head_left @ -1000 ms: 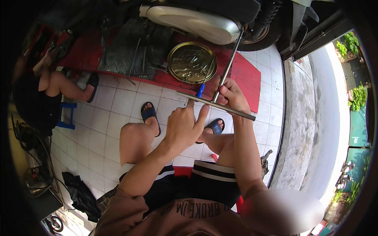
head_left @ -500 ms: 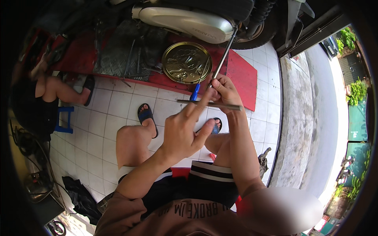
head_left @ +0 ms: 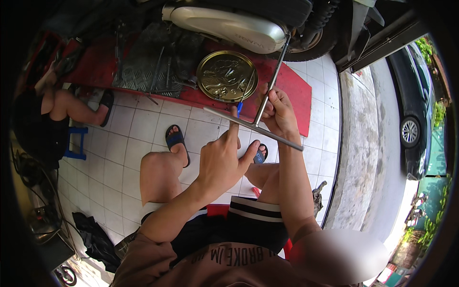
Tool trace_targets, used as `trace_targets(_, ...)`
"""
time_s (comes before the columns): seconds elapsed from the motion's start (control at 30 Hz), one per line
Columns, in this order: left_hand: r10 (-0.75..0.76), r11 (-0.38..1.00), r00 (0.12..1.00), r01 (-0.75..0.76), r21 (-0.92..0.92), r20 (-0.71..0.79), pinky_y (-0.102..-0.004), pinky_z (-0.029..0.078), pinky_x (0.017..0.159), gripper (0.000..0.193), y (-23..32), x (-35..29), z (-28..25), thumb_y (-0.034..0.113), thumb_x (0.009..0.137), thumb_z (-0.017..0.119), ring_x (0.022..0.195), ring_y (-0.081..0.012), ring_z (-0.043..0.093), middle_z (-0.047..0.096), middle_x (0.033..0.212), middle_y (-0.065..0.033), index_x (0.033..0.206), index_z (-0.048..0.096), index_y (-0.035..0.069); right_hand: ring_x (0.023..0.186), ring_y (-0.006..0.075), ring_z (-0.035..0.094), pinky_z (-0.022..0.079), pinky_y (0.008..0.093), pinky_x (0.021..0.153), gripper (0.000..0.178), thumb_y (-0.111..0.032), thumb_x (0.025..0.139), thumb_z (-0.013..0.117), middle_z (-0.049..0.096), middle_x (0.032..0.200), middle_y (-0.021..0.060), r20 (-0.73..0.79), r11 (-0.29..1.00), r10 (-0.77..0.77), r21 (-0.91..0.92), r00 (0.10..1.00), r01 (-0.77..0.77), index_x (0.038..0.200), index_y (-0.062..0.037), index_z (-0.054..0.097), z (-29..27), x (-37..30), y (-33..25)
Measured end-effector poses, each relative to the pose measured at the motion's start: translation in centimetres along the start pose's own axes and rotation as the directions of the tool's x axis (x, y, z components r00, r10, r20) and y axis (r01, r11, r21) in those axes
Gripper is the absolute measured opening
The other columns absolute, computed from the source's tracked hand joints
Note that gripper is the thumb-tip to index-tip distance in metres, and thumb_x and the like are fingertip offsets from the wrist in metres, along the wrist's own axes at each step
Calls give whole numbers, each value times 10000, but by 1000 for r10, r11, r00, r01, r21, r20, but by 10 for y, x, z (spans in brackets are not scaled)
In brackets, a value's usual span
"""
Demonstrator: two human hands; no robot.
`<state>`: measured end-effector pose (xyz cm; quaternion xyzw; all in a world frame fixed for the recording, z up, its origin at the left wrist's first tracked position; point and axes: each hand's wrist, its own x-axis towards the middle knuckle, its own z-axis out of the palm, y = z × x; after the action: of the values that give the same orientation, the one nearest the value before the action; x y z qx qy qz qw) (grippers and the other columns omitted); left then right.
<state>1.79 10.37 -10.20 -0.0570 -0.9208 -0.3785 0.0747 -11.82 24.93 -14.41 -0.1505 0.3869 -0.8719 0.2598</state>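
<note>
A round gold tray (head_left: 214, 71) has a raised picture in its middle. A thin tool with a blue handle (head_left: 240, 108) leans over it, with the handle poking out past the near edge. The tray sits on a low red worktop (head_left: 299, 95), next to a dark bumpy mat (head_left: 136, 71) with long thin tools (head_left: 158, 69) on it.

The metal T-shaped tool (head_left: 255, 125) reaches from in front of the person up to the silver cover (head_left: 224, 26) of a motorbike. The right hand (head_left: 281, 112) has its fingers wrapped around the tool's long bar. The left hand (head_left: 219, 160) has its pointing finger at the crossbar, with the thumb spread apart.

White tiles (head_left: 129, 148) make the floor. At the left, another person (head_left: 36, 126) is near a blue stool (head_left: 78, 142). At the right, a dark car (head_left: 420, 115) is on the road (head_left: 382, 153).
</note>
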Motion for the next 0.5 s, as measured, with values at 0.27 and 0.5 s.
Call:
trace_targets(0.27,24,1000,997,-24,-11,68,-366,494,521,644,4,-1,1,369,869,646,519,-275,590,580,670,-100,1382,443,35,534,29,291,214,189,469,238,-275,966,562,381,610,-63,-15,996,-53,69,998,54,983,-39,529,-6,2,0)
trace_targets(0.5,14,999,979,-24,47,203,-328,512,467,660,8,-3,4,352,894,616,495,-220,623,617,725,-101,1423,373,41,538,33,281,206,194,464,233,-258,973,551,371,610,-64,-45,994,-70,80,997,74,1000,-26,542,-9,7,1)
